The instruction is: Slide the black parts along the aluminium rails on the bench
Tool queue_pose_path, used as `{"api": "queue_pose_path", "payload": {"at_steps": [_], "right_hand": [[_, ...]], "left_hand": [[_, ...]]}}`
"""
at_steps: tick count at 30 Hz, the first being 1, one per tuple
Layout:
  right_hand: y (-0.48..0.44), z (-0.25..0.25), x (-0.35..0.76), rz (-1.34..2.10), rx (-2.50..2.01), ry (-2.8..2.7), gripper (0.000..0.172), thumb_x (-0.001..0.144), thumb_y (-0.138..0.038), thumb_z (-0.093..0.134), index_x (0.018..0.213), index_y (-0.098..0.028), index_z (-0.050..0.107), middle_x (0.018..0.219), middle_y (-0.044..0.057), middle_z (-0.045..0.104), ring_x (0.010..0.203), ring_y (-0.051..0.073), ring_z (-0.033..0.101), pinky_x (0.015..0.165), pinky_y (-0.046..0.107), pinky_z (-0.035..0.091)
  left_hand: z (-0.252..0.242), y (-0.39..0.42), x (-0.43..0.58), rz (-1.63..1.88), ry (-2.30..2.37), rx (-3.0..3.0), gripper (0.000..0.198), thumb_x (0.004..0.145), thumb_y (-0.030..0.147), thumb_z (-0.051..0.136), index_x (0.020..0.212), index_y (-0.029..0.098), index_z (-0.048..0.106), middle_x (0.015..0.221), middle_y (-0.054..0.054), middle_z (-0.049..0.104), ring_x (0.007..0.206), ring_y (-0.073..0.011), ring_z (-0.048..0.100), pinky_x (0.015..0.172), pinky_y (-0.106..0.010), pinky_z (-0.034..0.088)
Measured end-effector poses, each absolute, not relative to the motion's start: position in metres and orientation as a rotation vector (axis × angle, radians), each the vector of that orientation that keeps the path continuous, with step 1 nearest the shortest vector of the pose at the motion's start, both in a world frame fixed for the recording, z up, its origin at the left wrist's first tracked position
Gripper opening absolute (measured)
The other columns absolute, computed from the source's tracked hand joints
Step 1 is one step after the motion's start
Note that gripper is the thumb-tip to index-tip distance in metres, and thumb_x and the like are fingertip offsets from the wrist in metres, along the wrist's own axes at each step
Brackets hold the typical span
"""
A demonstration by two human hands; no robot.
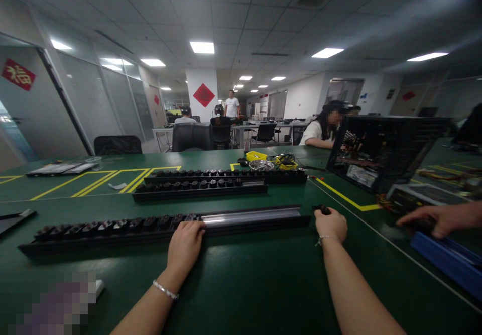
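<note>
A long black rail (248, 218) lies across the green table (241, 285) in front of me, its left part filled with several black socket modules (105, 224), its right part a bare shiny channel. My left hand (185, 244) rests on the rail at the end of the row of modules, fingers curled over them. My right hand (331, 224) is closed at the rail's right end, holding a small black module (323, 208) at its fingertips.
Two more filled rails (211, 182) lie farther back. A yellow tray (256, 155), a metal bowl (261, 164) and cables sit beyond. An open computer case (380, 149) stands at the right. Another person's hand (437, 218) reaches over a blue box (448, 257).
</note>
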State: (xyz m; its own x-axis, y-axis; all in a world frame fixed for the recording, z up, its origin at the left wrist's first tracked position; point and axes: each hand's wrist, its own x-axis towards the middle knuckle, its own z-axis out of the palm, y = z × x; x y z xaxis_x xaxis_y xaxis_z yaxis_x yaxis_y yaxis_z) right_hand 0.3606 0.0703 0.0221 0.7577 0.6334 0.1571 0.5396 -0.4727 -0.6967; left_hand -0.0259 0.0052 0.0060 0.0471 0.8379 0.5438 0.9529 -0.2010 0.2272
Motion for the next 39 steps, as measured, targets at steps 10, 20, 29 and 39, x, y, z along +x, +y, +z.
{"api": "queue_pose_path", "payload": {"at_steps": [10, 20, 29, 39], "right_hand": [[0.074, 0.010, 0.370, 0.157, -2.407, -0.881, 0.049, 0.075, -0.040, 0.045, 0.118, -0.017, 0.052, 0.114, 0.018, 0.053, 0.108, 0.034, 0.045, 0.082, 0.050, 0.040], [0.066, 0.028, 0.312, -0.348, -1.889, -1.293, 0.048, 0.077, -0.028, 0.041, 0.121, -0.009, 0.046, 0.117, 0.017, 0.052, 0.112, 0.029, 0.043, 0.094, 0.042, 0.034], [0.046, 0.024, 0.157, 0.125, -1.183, -2.008, 0.023, 0.077, -0.023, 0.047, 0.094, -0.018, 0.062, 0.096, 0.005, 0.063, 0.095, 0.019, 0.050, 0.089, 0.031, 0.038], [0.040, 0.032, 0.057, 0.267, -1.557, -2.059, 0.040, 0.073, -0.052, 0.054, 0.103, -0.027, 0.061, 0.101, 0.005, 0.062, 0.098, 0.022, 0.050, 0.084, 0.036, 0.032]], "left_hand": [[0.007, 0.004, -0.025, -0.975, -1.928, -2.018, 0.020, 0.079, 0.019, 0.042, 0.093, 0.020, 0.057, 0.094, -0.004, 0.062, 0.092, -0.0193, 0.052, 0.086, -0.033, 0.042], [0.015, 0.005, -0.035, -0.980, -2.147, -1.608, 0.025, 0.076, 0.022, 0.043, 0.098, 0.016, 0.053, 0.094, -0.009, 0.056, 0.090, -0.0244, 0.049, 0.081, -0.039, 0.042], [0.009, 0.008, -0.037, -1.128, -2.168, -1.616, 0.026, 0.074, 0.015, 0.043, 0.099, 0.015, 0.051, 0.096, -0.009, 0.053, 0.096, -0.0241, 0.045, 0.089, -0.040, 0.039], [0.009, 0.008, -0.035, -1.273, -2.200, -1.567, 0.024, 0.070, 0.007, 0.041, 0.091, 0.017, 0.048, 0.094, -0.008, 0.050, 0.094, -0.0230, 0.044, 0.089, -0.041, 0.039]]}}
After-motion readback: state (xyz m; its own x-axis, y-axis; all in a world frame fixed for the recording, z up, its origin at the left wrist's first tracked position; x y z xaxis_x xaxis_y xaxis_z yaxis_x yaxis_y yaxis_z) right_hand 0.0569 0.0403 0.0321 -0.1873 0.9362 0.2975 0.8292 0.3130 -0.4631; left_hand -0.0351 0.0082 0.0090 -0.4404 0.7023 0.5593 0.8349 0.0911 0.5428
